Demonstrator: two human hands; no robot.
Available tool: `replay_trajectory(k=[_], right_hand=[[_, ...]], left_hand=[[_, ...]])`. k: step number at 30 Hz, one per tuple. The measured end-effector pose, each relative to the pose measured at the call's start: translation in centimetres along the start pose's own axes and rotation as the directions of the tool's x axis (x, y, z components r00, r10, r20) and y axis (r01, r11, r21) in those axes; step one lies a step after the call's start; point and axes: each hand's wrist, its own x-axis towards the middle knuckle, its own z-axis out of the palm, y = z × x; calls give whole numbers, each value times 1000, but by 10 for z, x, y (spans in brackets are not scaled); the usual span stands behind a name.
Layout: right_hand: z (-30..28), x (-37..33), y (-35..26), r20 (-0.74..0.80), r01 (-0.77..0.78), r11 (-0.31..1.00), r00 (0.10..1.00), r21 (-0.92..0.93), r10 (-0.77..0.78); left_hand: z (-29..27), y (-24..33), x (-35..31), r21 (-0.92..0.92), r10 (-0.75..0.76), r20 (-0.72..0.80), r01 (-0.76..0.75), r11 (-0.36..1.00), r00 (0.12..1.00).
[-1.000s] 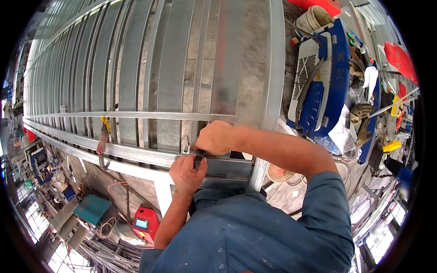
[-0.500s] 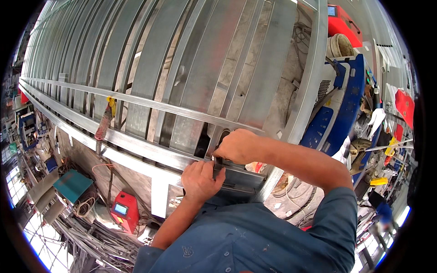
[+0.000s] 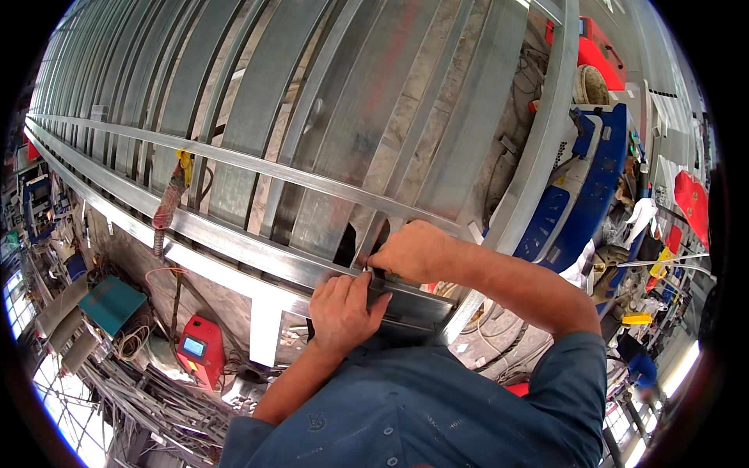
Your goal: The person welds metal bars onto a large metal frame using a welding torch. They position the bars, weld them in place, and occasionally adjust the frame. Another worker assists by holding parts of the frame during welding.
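Note:
My left hand (image 3: 340, 312) rests on the near metal rail (image 3: 257, 251), fingers bent and thumb apart. A small dark piece (image 3: 377, 279) sits between its fingers and thumb; its kind is unclear. Just to the right and farther off, my right hand (image 3: 417, 251) is closed, its fingertips pointing down at the same dark piece. What it grips is hidden behind the knuckles. Both hands work beside a short metal crosspiece (image 3: 368, 240) that joins the near rail to a thinner parallel bar (image 3: 312, 181). A dark gap shows left of the crosspiece.
Long galvanized slats (image 3: 273, 101) fill the frame beyond. A red-handled torch or tool (image 3: 169, 203) hangs over the rail at left. Red machines (image 3: 200, 351) stand at lower left and upper right; a teal box (image 3: 113, 304) and blue metal panel (image 3: 573, 187) lie nearby.
The view has shifted slightly, moving the frame and surroundings within the picture. Both hands stay together at the same spot on the rail, with little change in their grip.

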Motion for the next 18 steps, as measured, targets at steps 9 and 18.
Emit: replay_trajectory(k=[9,18], right_hand=[[13,-7,5,-170,65,995,984,73,-52],[11,-6,6,-112,51,998,993,37,-47]], left_hand=[[10,0,2,48,0,-54,2,999,999],[17,-4,5,34,42,-89,-40,999,995]])
